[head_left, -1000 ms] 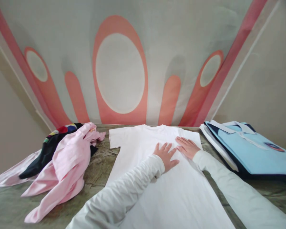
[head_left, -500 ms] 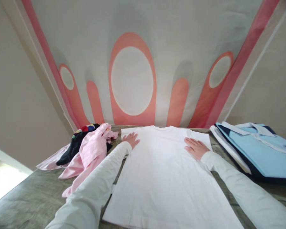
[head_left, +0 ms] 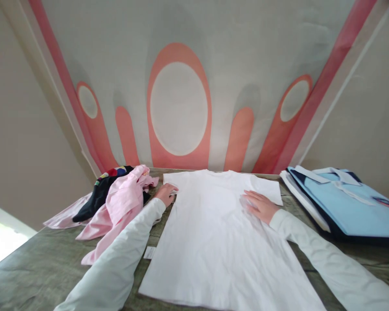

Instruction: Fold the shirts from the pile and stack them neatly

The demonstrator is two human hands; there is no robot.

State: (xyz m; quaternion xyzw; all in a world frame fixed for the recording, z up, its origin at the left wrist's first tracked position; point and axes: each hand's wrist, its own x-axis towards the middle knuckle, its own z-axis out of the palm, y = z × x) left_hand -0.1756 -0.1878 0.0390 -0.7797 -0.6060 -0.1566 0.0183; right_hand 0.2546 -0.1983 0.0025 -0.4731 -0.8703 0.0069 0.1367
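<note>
A white T-shirt (head_left: 210, 233) lies spread out on the table, neck end away from me, its surface lightly wrinkled. My left hand (head_left: 167, 194) is at the shirt's left edge just below the sleeve, its fingers bent and closed on the cloth there. On the upper right of the shirt, my right hand (head_left: 261, 205) rests with its fingers stretched out toward the middle. A small white label (head_left: 149, 252) sticks out from the shirt's left side seam.
To the left lies a loose heap with a pink garment (head_left: 125, 198) and a black garment (head_left: 92, 206). Folded clothes with a light blue top (head_left: 350, 207) are stacked at the right. Behind the table (head_left: 35, 268) stands a grey wall panel (head_left: 223, 86) with pink shapes.
My left hand has moved left from lying flat on the shirt to its edge, where the fingers have closed. My right hand has slid slightly inward. More of the side label shows.
</note>
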